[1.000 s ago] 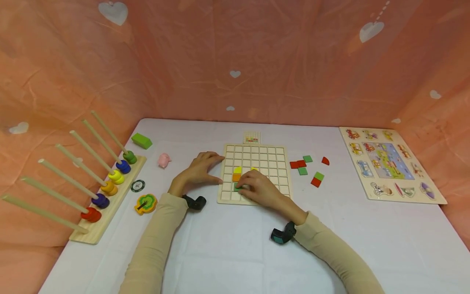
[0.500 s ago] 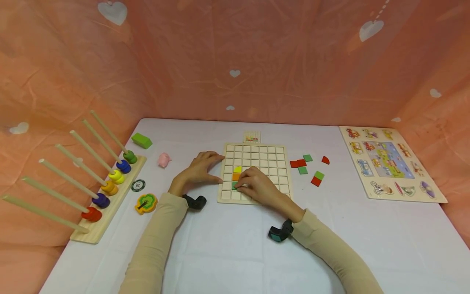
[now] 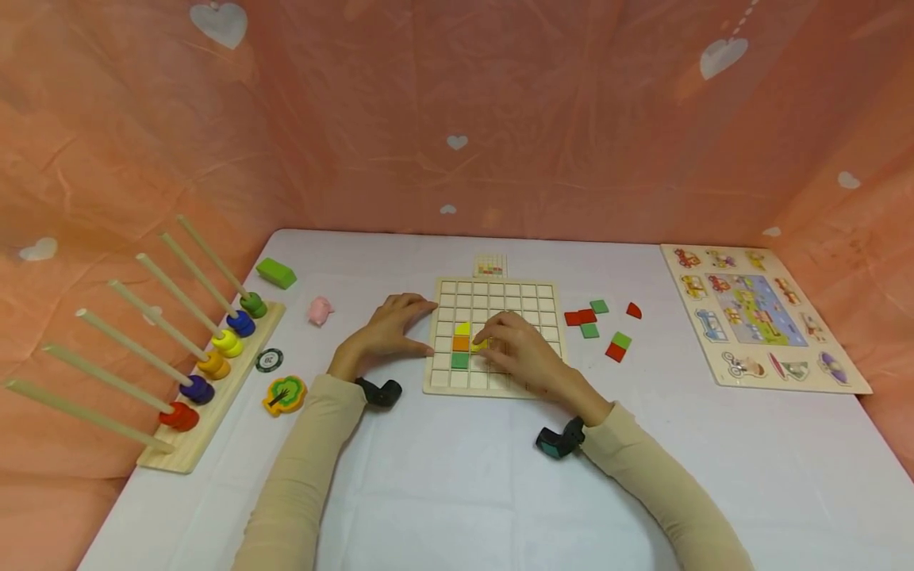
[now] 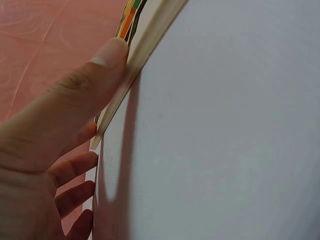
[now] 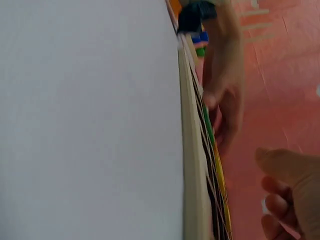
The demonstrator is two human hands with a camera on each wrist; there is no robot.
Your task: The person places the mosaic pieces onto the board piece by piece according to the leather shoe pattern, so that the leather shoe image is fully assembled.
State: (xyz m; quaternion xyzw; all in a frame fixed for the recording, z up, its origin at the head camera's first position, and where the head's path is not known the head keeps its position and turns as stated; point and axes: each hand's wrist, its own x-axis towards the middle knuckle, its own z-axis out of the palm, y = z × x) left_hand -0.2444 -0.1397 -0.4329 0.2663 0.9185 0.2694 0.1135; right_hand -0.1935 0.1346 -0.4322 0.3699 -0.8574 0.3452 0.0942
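Note:
A wooden grid board lies mid-table. Its left part bears a column of a yellow tile, an orange tile and a green tile; more yellow shows by the right hand's fingertips. My left hand rests at the board's left edge, thumb and fingers spread; in the left wrist view the thumb presses the board's side. Over the board hovers my right hand, fingers loosely bent, just right of the column. In the right wrist view its thumb stands apart from the fingers, nothing between.
Loose red and green tiles lie right of the board, a small pattern card behind it. A picture puzzle board is far right. Left stand a peg counter, a green block, a pink pig figure and a tree piece.
My right hand has let go of the green tile, which now sits uncovered in its cell, and has moved up and to the right. The left hand stays put.

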